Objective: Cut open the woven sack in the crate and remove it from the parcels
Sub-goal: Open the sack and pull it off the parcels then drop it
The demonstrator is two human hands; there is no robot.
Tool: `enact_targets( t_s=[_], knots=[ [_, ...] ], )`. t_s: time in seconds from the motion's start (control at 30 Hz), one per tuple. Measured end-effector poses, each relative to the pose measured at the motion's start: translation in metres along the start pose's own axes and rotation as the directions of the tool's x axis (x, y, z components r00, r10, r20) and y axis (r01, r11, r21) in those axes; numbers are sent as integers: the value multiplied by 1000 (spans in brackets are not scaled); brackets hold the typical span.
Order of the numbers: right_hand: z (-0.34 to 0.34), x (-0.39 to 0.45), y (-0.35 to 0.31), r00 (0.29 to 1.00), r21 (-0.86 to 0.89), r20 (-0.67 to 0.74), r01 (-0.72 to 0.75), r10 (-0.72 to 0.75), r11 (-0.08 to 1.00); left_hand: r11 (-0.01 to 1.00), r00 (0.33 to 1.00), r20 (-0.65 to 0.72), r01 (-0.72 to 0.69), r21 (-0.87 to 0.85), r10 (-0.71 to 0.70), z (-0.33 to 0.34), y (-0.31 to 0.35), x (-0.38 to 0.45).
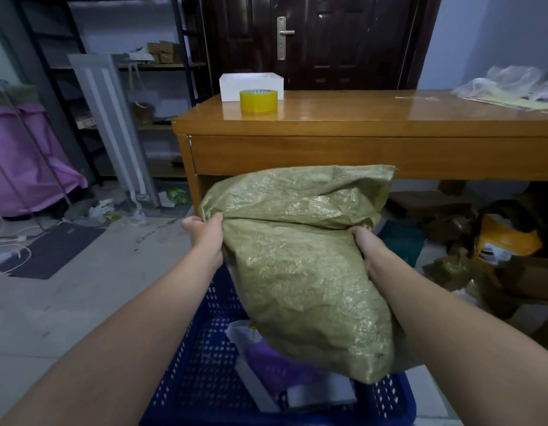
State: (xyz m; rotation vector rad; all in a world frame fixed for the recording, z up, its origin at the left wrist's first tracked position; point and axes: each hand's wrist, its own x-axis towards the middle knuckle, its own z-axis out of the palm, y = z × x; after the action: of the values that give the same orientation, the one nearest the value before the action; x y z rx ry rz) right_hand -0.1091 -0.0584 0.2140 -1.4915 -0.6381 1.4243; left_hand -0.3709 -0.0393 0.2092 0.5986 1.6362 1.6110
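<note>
A green woven sack [300,256] is held up above a blue plastic crate [202,358] on the floor, its lower end hanging into the crate. My left hand [205,238] grips the sack's left upper edge. On the right side, my right hand [369,250] holds the sack's fold. Parcels lie in the crate under the sack: a purple bag [275,367] and a white-grey package [322,392]. No cutting tool is in view.
A wooden desk [358,139] stands right behind the sack, with a yellow tape roll [258,100] and a white box [251,84] on it. Cardboard boxes and packaging [500,241] crowd the floor on the right. A dark mat [51,250] and cables lie left.
</note>
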Motion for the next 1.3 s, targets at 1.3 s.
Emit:
enact_targets(
  t_s=[1.3],
  knots=[
    [24, -21, 15, 827, -833, 339, 485, -448, 265, -135, 645, 520, -548, 825, 559, -1, -20, -35]
  ],
)
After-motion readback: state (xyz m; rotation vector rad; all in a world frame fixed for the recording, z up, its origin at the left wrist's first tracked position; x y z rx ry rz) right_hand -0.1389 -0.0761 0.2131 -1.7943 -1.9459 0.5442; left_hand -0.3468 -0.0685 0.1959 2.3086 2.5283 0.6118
